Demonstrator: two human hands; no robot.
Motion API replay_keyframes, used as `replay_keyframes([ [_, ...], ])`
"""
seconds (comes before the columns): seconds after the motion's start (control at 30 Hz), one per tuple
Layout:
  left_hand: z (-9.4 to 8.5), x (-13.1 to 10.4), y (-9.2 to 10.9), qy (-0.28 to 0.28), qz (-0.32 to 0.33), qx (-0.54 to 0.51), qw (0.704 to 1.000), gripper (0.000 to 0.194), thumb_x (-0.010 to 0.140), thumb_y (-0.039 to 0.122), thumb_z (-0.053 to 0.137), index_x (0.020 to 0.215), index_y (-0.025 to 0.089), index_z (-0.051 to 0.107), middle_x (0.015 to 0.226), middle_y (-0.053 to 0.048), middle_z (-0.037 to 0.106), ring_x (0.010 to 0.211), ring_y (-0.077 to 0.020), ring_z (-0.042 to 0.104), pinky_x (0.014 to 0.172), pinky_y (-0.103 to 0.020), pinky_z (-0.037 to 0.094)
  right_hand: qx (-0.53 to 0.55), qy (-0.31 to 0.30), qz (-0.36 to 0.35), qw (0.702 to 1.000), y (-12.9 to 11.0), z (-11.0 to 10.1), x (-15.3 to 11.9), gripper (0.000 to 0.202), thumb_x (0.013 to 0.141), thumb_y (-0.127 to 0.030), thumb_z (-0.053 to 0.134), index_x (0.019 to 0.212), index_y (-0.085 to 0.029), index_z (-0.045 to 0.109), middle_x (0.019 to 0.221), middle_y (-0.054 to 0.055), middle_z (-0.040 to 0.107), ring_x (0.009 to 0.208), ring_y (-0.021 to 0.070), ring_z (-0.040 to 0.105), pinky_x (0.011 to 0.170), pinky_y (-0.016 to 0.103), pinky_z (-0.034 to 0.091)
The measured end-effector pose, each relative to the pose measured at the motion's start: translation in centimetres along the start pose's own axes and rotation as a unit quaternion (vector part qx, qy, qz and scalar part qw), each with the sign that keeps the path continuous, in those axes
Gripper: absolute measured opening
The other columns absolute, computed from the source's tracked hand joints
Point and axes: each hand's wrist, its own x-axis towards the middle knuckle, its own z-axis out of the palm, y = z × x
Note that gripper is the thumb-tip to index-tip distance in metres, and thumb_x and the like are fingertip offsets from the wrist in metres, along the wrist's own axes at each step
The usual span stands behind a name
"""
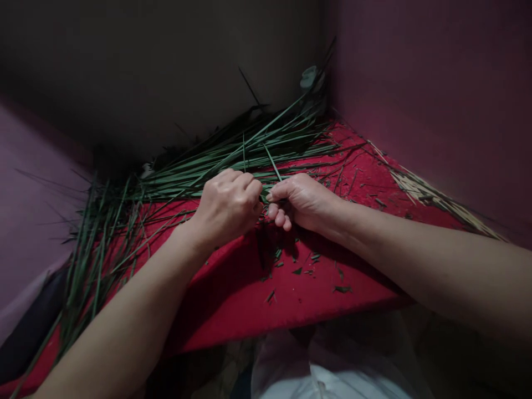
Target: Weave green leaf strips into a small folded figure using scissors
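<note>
Two hands meet at the middle of a red cloth (249,299), and between them runs a thin green leaf strip (272,163) taken from the loose heap of long green blades (233,152) that fans out behind and off to the left. The left hand (228,206) is curled into a fist around the strip, knuckles up; the right hand (301,200) pinches it between thumb and bent fingers, the two almost touching. Small green scraps (307,271) lie scattered on the cloth just beneath them, and a pale bundle of dried straws (436,200) rests along the right edge by the wall. Such a strip looks light, limp and narrow, likely to split along its length or slide through a slack hold, so a close pinch near the working point should suit it best.
</note>
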Motion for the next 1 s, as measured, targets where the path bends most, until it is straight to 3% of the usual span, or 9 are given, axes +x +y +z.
replay_keyframes([
  [0.2,-0.5,0.4,-0.6,-0.03,-0.031,-0.021,0.999,0.016,0.074,0.013,0.045,0.062,0.017,0.056,0.062,-0.004,0.057,0.062,-0.0163,0.052,0.056,-0.027,0.037,0.021,0.003,-0.001,1.0,-0.1,-0.2,0.0,0.014,0.066,-0.007,0.046,0.055,-0.013,0.048,0.042,0.004,0.054,0.031,0.0103,0.046,0.025,0.019,0.035],
  [0.3,-2.6,-0.2,-2.1,-0.066,-0.118,-0.063,0.989,0.017,0.083,0.021,0.045,0.083,0.014,0.061,0.081,-0.006,0.062,0.071,-0.0144,0.054,0.061,-0.024,0.039,0.029,0.011,0.014,0.999,-0.1,-0.3,0.0,0.016,0.068,-0.007,0.045,0.054,-0.013,0.047,0.042,0.004,0.054,0.03,0.0097,0.046,0.025,0.018,0.034],
  [0.33,-3.4,-0.9,-2.7,-0.087,-0.168,-0.09,0.978,0.02,0.084,0.026,0.047,0.093,0.012,0.06,0.089,-0.007,0.061,0.072,-0.0131,0.054,0.063,-0.024,0.039,0.032,0.011,0.02,0.999,0.0,-0.3,0.0,0.017,0.068,-0.007,0.045,0.053,-0.014,0.047,0.042,0.004,0.053,0.03,0.0096,0.045,0.025,0.018,0.034],
  [0.4,-4.7,-2.7,-3.8,-0.109,-0.264,-0.114,0.952,0.022,0.083,0.031,0.05,0.087,0.012,0.06,0.075,-0.003,0.06,0.063,-0.0113,0.051,0.061,-0.023,0.038,0.036,0.003,0.025,0.999,0.0,-0.2,0.0,0.018,0.07,-0.006,0.045,0.053,-0.013,0.047,0.042,0.005,0.053,0.031,0.0097,0.046,0.026,0.018,0.035],
  [0.5,-4.8,-6.3,-4.7,-0.263,-0.331,-0.178,0.889,0.021,0.082,0.031,0.05,0.079,0.014,0.062,0.06,-0.001,0.059,0.053,-0.0112,0.05,0.052,-0.023,0.036,0.041,-0.02,0.02,0.999,0.2,-0.2,-0.1,0.019,0.072,-0.006,0.045,0.055,-0.012,0.049,0.044,0.006,0.055,0.032,0.0104,0.048,0.027,0.019,0.037],
  [0.57,-3.9,-8.2,-4.5,-0.281,-0.32,-0.196,0.883,0.019,0.082,0.03,0.05,0.084,0.017,0.063,0.071,-0.003,0.064,0.06,-0.014,0.055,0.056,-0.024,0.038,0.045,-0.036,0.01,0.998,0.2,-0.2,0.0,0.019,0.074,-0.007,0.045,0.056,-0.012,0.05,0.046,0.006,0.057,0.033,0.0106,0.049,0.028,0.019,0.038],
  [0.67,-2.3,-9.1,-3.8,-0.246,-0.254,-0.207,0.912,0.022,0.085,0.029,0.047,0.088,0.017,0.064,0.084,-0.006,0.066,0.074,-0.017,0.059,0.069,-0.028,0.042,0.056,-0.046,0.0,0.997,0.3,-0.4,0.1,0.017,0.076,-0.007,0.045,0.06,-0.012,0.049,0.047,0.005,0.058,0.032,0.0105,0.049,0.028,0.019,0.038],
  [0.8,-0.8,-7.4,-3.1,-0.231,-0.215,-0.237,0.919,0.023,0.086,0.028,0.044,0.087,0.018,0.065,0.086,-0.005,0.063,0.076,-0.0162,0.057,0.069,-0.027,0.042,0.068,-0.054,-0.011,0.996,0.3,-0.6,0.1,0.011,0.074,-0.006,0.045,0.068,-0.015,0.047,0.05,0.004,0.061,0.035,0.0116,0.052,0.032,0.02,0.041],
  [1.0,1.2,-5.3,-3.0,-0.286,-0.2,-0.277,0.895,0.019,0.082,0.023,0.047,0.077,0.019,0.064,0.081,-0.003,0.059,0.074,-0.0152,0.054,0.066,-0.026,0.04,0.067,-0.097,-0.009,0.993,0.5,-0.9,0.3,0.01,0.071,-0.007,0.049,0.075,-0.016,0.046,0.055,0.004,0.063,0.038,0.0128,0.055,0.035,0.021,0.043],
])
